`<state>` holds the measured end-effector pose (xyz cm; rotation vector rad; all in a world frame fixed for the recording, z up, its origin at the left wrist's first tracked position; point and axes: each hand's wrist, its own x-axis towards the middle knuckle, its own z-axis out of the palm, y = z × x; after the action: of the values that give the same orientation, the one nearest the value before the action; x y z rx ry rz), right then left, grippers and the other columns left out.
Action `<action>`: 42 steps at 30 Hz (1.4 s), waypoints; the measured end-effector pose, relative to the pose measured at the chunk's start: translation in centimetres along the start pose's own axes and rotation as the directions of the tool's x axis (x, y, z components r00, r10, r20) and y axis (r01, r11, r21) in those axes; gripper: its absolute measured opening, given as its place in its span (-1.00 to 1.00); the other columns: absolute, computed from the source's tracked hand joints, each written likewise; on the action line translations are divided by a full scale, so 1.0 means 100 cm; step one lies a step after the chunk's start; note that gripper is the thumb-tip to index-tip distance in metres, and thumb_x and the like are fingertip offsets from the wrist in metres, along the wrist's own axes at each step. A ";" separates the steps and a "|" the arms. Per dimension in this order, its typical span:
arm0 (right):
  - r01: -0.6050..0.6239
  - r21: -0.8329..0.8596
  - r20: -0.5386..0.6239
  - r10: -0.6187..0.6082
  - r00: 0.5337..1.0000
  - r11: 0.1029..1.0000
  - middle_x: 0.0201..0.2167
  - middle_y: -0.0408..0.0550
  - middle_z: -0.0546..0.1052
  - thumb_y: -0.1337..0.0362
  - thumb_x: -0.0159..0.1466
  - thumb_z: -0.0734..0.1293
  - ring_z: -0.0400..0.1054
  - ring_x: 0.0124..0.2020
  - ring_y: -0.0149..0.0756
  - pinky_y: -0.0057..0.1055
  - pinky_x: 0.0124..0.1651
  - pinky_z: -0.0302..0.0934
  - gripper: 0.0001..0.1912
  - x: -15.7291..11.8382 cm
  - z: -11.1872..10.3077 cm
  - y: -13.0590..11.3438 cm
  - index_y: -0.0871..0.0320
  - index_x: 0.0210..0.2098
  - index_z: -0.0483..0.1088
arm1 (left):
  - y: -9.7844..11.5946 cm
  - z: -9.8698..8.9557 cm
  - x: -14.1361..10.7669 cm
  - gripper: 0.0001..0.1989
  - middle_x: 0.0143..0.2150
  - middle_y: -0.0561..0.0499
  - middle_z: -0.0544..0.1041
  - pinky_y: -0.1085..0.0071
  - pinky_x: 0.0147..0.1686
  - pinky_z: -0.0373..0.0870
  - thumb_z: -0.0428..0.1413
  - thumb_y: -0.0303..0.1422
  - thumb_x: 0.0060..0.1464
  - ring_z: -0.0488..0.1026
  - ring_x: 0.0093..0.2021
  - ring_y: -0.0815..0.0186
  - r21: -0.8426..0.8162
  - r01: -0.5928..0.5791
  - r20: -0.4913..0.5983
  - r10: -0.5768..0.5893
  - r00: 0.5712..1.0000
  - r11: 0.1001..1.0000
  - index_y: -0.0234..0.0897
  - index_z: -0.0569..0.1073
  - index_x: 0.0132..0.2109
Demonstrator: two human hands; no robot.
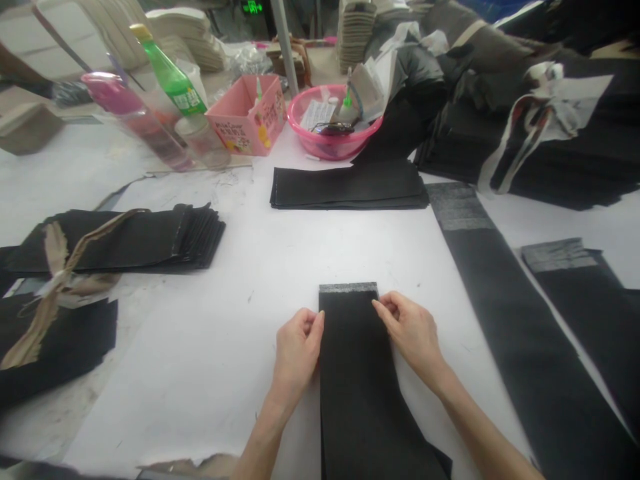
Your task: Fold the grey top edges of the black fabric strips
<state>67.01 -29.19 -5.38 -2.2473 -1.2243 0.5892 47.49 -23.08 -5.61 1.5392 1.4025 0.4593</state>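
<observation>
A long black fabric piece (357, 373) lies in front of me, with a pale grey strip along its far end and another dark layer showing beneath at the lower right. My left hand (299, 347) pinches its left edge just below that strip, thumb on top. On the opposite edge, my right hand (411, 328) is closed in a pinch near the far right corner. The fingertips underneath the fabric are hidden on both sides. To the right, a long black strip (510, 300) with a grey end band lies flat on the white-covered table (240, 373).
A tied bundle of black pieces (125, 240) lies at left; a flat black stack (345, 187) lies beyond my hands. Farther back stand a pink basin (330, 143), a pink box (245, 127), a green bottle (173, 77) and a large tied black pile (550, 153).
</observation>
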 end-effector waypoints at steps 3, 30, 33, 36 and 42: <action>-0.008 -0.002 -0.002 0.008 1.000 1.000 -0.54 -0.22 0.48 0.07 0.29 0.24 0.32 -0.51 -0.38 -0.46 -0.44 -0.01 -0.74 0.000 0.001 0.000 0.08 -0.42 0.38 | 0.000 0.000 0.000 -0.61 -0.63 0.14 0.37 0.58 -0.67 0.11 -0.02 -0.06 0.18 0.25 -0.68 0.47 -0.012 0.027 0.015 -0.027 1.000 1.000 -0.27 0.32 -0.45; -0.083 -0.021 -0.001 0.083 0.997 0.996 -0.55 -0.28 0.48 0.19 0.23 0.28 0.37 -0.49 -0.34 -0.44 -0.42 0.00 -0.90 0.004 0.000 -0.004 0.05 -0.28 0.30 | 0.006 0.001 0.000 -0.59 -0.70 0.17 0.32 0.58 -0.82 0.10 0.02 0.00 0.11 0.25 -0.79 0.45 -0.015 0.109 0.037 -0.109 0.993 0.994 -0.26 0.33 -0.47; -0.071 -0.017 -0.006 0.071 0.997 0.997 -0.55 -0.27 0.48 0.19 0.23 0.27 0.37 -0.49 -0.32 -0.43 -0.42 0.00 -0.89 0.004 0.000 -0.004 0.06 -0.26 0.30 | 0.005 0.001 0.000 -0.59 -0.70 0.18 0.32 0.58 -0.82 0.10 0.02 0.00 0.11 0.25 -0.78 0.44 -0.009 0.108 0.033 -0.107 0.994 0.994 -0.25 0.33 -0.47; -0.064 -0.016 -0.007 0.064 0.998 0.998 -0.56 -0.25 0.48 0.18 0.23 0.26 0.37 -0.50 -0.31 -0.42 -0.43 0.00 -0.88 0.005 0.000 -0.004 0.06 -0.27 0.30 | 0.005 0.001 0.000 -0.59 -0.70 0.18 0.32 0.57 -0.81 0.11 0.02 0.00 0.11 0.25 -0.78 0.44 -0.006 0.110 0.031 -0.110 0.993 0.994 -0.25 0.34 -0.47; -0.074 -0.040 0.004 0.074 0.997 0.996 -0.56 -0.27 0.47 0.19 0.23 0.27 0.37 -0.50 -0.31 -0.43 -0.44 -0.02 -0.89 0.006 0.001 -0.004 0.05 -0.25 0.29 | 0.007 0.001 0.000 -0.59 -0.71 0.18 0.31 0.58 -0.82 0.09 0.02 -0.01 0.11 0.24 -0.79 0.45 -0.004 0.110 0.025 -0.109 0.994 0.994 -0.25 0.33 -0.48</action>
<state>67.03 -28.52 -5.29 -2.3341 -1.1691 0.6041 47.97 -22.99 -5.07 1.4506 1.4567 0.3753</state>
